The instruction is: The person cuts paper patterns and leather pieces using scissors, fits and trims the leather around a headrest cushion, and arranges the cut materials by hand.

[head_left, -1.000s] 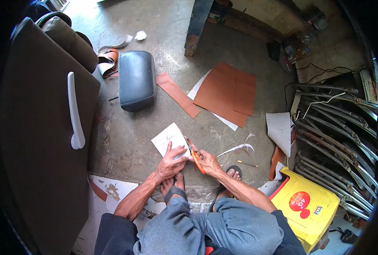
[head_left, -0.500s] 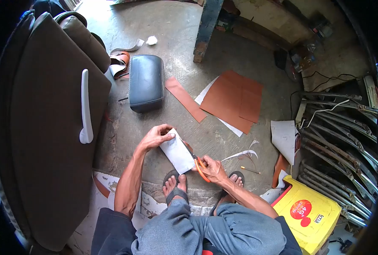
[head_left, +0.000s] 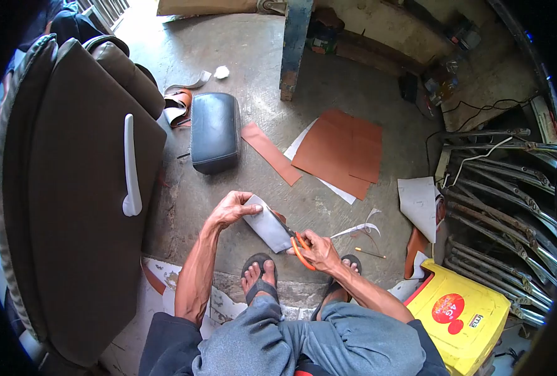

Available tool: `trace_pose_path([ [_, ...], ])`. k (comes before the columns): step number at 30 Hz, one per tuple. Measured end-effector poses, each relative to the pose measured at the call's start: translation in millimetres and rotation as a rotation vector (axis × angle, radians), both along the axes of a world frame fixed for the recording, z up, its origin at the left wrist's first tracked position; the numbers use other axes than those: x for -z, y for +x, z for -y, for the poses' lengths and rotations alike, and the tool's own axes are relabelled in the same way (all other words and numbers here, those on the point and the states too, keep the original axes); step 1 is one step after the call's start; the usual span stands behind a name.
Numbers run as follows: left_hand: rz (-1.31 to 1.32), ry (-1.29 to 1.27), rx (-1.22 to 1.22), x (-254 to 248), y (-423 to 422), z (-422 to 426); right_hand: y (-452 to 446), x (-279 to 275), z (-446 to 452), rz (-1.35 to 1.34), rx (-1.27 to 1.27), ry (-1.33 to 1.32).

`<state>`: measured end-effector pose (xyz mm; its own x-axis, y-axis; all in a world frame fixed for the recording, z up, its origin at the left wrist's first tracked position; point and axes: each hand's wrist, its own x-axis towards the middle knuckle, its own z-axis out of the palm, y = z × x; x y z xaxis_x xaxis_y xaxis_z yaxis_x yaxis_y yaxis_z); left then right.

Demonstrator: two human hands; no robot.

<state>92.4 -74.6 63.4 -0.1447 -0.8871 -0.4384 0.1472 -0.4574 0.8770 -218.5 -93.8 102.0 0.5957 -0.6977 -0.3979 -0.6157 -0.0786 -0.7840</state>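
My left hand pinches the upper end of a pale rectangular piece of upholstery material, thumb on its white face. A bit of brown shows along its right edge. In my right hand is a pair of scissors with orange handles, fingers wrapped round the grips. Its blades lie along the right edge of the piece, pointing up and left; how far apart they are I cannot make out. Past my hands, a brown strip and larger brown sheets with white backing lie on the floor.
A black padded cushion sits on the floor ahead. At left stands a big dark seat panel with a white lever. Metal frames are stacked at right, near a yellow box. A pencil and white offcuts lie close by.
The pale piece has tilted and looks narrower. The scissors have shifted slightly along its right edge, and my view has moved a little.
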Motion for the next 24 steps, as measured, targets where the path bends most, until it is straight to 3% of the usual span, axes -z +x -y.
trace_pose_path([
  [10,0.126,-0.057,-0.018,-34,-9,8,-10,-17,13,0.041,-0.04,-0.119],
  [12,0.133,-0.068,-0.022,-42,-10,11,-12,-17,17,0.055,-0.115,-0.272],
  [19,0.158,-0.053,-0.014,-53,-18,14,-11,-36,20,0.069,-0.08,-0.198],
  [24,0.157,-0.054,0.012,-61,-25,11,-6,-39,26,0.112,-0.083,-0.301],
])
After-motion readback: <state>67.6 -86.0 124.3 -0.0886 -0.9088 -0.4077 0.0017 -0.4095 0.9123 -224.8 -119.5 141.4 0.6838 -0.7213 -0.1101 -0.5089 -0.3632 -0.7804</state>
